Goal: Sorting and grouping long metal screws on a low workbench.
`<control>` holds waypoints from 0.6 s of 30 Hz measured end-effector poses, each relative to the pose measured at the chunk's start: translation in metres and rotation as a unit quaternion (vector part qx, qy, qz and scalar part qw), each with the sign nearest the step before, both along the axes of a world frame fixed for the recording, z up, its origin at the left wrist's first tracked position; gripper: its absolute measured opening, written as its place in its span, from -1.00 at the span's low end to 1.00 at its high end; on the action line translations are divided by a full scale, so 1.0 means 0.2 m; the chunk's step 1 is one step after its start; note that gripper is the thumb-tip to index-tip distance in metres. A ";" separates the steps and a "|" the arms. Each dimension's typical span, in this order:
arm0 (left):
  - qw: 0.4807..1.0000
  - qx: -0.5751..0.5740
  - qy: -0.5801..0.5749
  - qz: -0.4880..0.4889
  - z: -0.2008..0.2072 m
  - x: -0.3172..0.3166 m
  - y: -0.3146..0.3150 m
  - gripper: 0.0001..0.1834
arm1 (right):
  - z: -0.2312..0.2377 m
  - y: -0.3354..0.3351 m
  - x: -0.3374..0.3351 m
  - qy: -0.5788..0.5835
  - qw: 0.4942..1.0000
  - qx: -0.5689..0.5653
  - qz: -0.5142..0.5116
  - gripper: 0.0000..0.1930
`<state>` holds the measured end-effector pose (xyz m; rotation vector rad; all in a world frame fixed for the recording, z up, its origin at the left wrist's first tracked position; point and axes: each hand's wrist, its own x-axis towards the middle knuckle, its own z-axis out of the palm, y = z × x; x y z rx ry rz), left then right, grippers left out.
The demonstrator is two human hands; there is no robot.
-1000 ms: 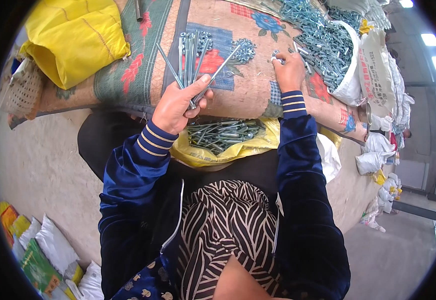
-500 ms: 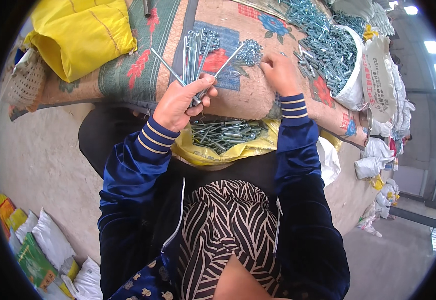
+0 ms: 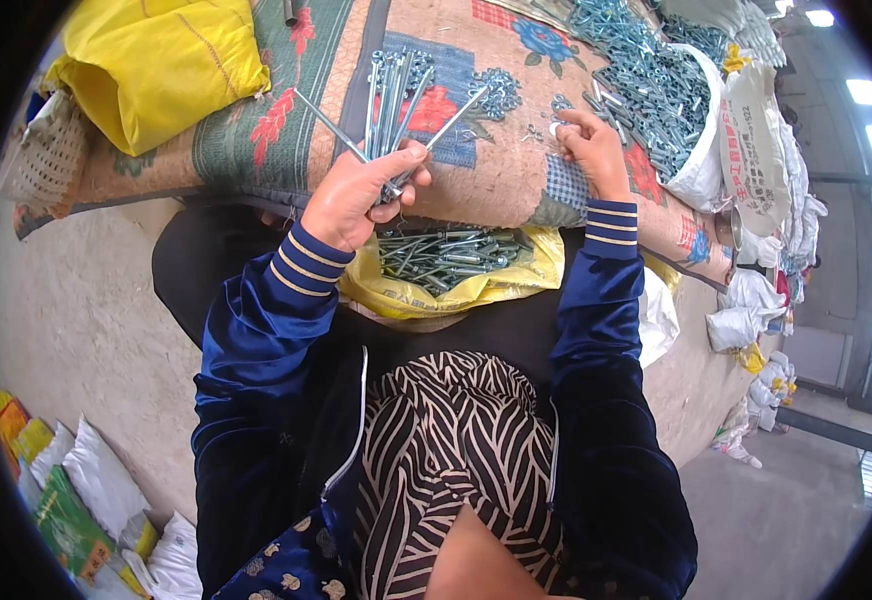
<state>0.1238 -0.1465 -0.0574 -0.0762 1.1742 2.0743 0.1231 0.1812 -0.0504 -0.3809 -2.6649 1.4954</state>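
Note:
My left hand [image 3: 354,195] is closed round a bunch of long silvery bolts [image 3: 389,105]. Most of their shanks point away from me, while one slants out to each side. Further right, my right hand [image 3: 598,155] is closed with a small pale round piece [image 3: 556,129] at its fingertips; its exact kind is too small to tell. Beyond the hands, a cluster of small metal nuts [image 3: 497,92] lies on the patterned cloth. Another cluster is partly hidden behind the bolts. Below the hands, more long bolts [image 3: 446,262] fill an open yellow sack [image 3: 436,303] at my lap.
A floral padded cloth [image 3: 511,190] covers the work surface. At the far right, a big heap of metal fasteners [image 3: 646,95] spills from a white sack [image 3: 701,180]. A yellow bag [image 3: 171,80] lies at the far left. Packed sacks [image 3: 101,470] stand on the floor.
My right hand has moved right, away from the nut cluster, and a small round piece now shows at its fingertips. My left hand keeps its bolts in nearly the same place.

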 end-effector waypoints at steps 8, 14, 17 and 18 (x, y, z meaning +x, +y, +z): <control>1.000 0.011 0.003 -0.003 0.00 -0.01 0.00 -0.77 | -0.08 -0.14 -0.09 0.067 0.942 0.326 0.050 -0.84; 1.000 0.010 0.011 -0.013 0.00 0.00 0.00 -0.76 | 0.01 -0.18 -0.08 0.084 0.991 0.094 0.033 -0.84; 0.999 0.018 0.014 -0.031 -0.02 0.01 0.00 -0.77 | 0.09 -0.37 -0.02 0.100 0.973 -0.206 0.030 -0.83; 0.999 0.014 0.015 -0.032 -0.02 0.01 0.01 -0.78 | 0.10 -0.42 -0.01 0.102 0.969 -0.220 0.041 -0.83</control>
